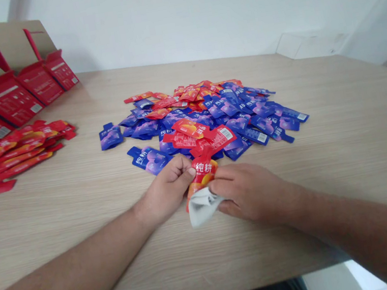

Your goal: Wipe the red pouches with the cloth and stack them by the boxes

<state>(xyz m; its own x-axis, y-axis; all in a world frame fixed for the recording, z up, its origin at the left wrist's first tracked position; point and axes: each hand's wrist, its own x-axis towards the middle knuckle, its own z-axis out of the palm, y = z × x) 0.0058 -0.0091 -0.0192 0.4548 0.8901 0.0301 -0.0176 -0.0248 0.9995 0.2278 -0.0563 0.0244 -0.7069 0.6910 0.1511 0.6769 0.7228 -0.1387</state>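
The left hand (169, 187) pinches the left side of a red pouch (205, 175) with its thumb and fingers. The right hand (252, 189) pinches a white cloth (201, 211) by the pouch's right side. So the pouch is between both sets of fingers. Its long way runs away from the person: the neck points ahead and a bit right, the bottom back and left. It looks light, soft and maybe slippery, so its side edges seem best to hold. Blue pouches (151, 159) lie just past the fingertips.
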